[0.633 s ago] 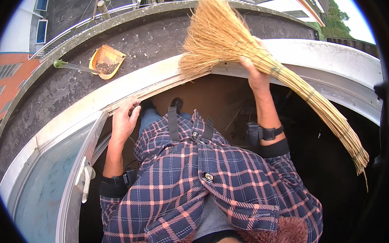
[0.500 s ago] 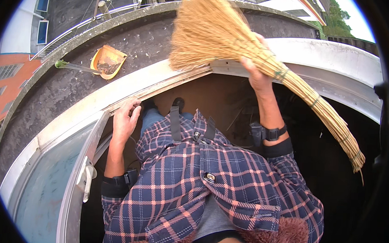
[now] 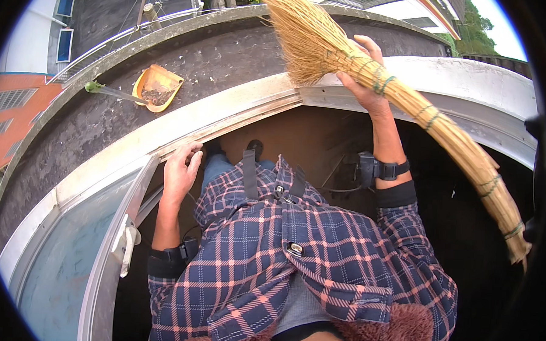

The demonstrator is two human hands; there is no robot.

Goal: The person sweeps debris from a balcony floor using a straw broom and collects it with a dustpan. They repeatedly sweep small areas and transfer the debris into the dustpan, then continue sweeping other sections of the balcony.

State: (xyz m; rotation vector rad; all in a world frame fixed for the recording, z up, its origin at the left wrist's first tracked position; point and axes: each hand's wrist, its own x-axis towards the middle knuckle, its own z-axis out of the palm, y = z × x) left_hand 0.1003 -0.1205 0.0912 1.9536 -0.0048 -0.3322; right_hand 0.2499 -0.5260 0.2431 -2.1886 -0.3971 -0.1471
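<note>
A straw broom (image 3: 410, 103) slants across the upper right, its bristle end far and its bound handle end toward the lower right. My right hand (image 3: 368, 89) grips it around the neck, just behind the flared bristles, with thumb and fingertips on opposite sides. The bristles hang over the window sill (image 3: 227, 110). My left hand (image 3: 180, 166) is beside the sill near the corner of the window sash, loosely curved, thumb apart from the fingers, with nothing visible in it. Whether its fingertips touch the sill I cannot tell.
Beyond the sill, an orange dustpan (image 3: 158, 80) with a long clear handle and dark debris in it lies on a dark ledge (image 3: 220, 61) bordered by a low concrete rim. The window sash (image 3: 114, 249) with a white latch (image 3: 128, 249) stands at my left.
My right hand has shifted slightly right with the broom. The bristle end swung right and its fan looks narrower; the handle end dropped lower right. My left hand stays nearly in place.
</note>
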